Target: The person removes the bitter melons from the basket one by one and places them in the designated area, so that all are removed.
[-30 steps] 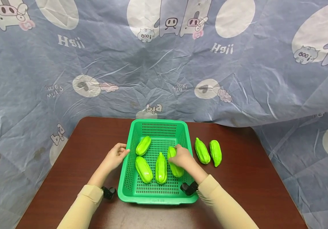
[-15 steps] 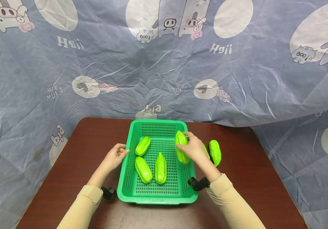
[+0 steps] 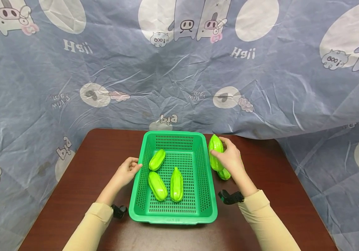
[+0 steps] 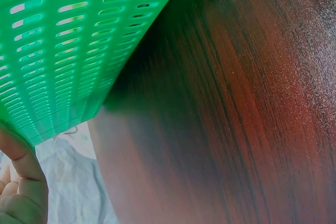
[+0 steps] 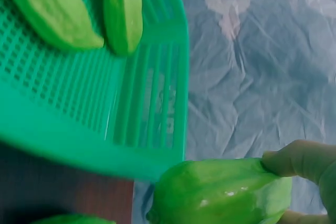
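My right hand point(image 3: 232, 158) grips a bright green, ridged bitter melon point(image 3: 215, 153) between thumb and fingers, just outside the right rim of the green plastic basket point(image 3: 173, 219). In the right wrist view this bitter melon point(image 5: 220, 192) lies across the bottom, partly covered by the thumb. Beneath it in the head view, the end of another bitter melon point(image 3: 224, 174) shows on the table. My left hand point(image 3: 127, 171) holds the basket's left rim with thumb and fingertips. Inside the basket lie three bitter melons, one upper left point(image 3: 157, 160), one lower left point(image 3: 158, 186) and one central point(image 3: 176, 184).
The basket stands on a dark brown wooden table point(image 3: 280, 195). A blue-grey cloth point(image 3: 154, 76) with cartoon prints hangs behind and beside the table. Another bitter melon right of the basket is almost wholly hidden by my right hand.
My right hand has lifted a bitter melon from the basket's right side and carried it over the rim to the right. My left hand has stayed at the left rim.
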### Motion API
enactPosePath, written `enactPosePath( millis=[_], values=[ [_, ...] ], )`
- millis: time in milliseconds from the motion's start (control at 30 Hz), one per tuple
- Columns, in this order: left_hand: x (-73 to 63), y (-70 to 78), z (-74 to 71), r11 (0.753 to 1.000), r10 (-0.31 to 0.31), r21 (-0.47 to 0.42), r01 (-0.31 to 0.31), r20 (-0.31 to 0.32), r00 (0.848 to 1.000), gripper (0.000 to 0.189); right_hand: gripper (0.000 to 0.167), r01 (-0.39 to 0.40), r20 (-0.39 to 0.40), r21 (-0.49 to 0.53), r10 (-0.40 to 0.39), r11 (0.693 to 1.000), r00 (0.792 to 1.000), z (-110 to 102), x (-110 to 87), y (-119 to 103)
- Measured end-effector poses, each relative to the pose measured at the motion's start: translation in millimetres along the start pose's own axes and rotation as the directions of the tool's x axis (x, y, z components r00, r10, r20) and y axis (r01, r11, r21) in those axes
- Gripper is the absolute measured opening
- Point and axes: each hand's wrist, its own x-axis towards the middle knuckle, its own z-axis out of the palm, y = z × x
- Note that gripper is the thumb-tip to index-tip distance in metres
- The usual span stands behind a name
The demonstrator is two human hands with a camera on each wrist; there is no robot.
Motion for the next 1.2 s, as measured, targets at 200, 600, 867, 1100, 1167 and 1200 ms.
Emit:
enactPosePath(
  millis=[200, 600, 867, 1100, 1167, 1200],
  values=[
    [0.2, 0.1, 0.4, 1.000, -0.003, 0.004, 0.003, -0.001, 1.000, 0.039, 0.067, -0.032, -0.037, 0.001, 0.032, 0.999, 0.999, -15, 4.9, 25],
    [0.4, -1.0, 0.9, 1.000, -0.012, 0.008, 0.012, 0.002, 1.000, 0.040, 0.067, -0.162, -0.095, -0.006, 0.161, 0.987, 0.982, -32, 11.4, 88],
    [0.7, -1.5, 0.8, 1.000, -0.012, 0.000, 0.012, -0.009, 1.000, 0.039, 0.071, -0.245, -0.117, 0.003, 0.244, 0.969, 0.963, -32, 12.7, 119],
    [0.4, -2.1, 1.1, 1.000, -0.012, 0.004, 0.012, -0.003, 1.000, 0.040, 0.071, -0.298, -0.128, -0.006, 0.294, 0.955, 0.947, -24, 13.0, 138],
    [0.2, -1.8, 1.2, 1.000, -0.010, 0.003, 0.010, -0.003, 1.000, 0.039, 0.070, -0.308, -0.134, -0.017, 0.303, 0.951, 0.944, -22, 13.7, 143],
    [0.2, -1.6, 1.2, 1.000, -0.010, 0.002, 0.010, -0.003, 1.000, 0.039, 0.070, -0.311, -0.137, -0.021, 0.305, 0.950, 0.942, -21, 14.0, 146]
  ],
)
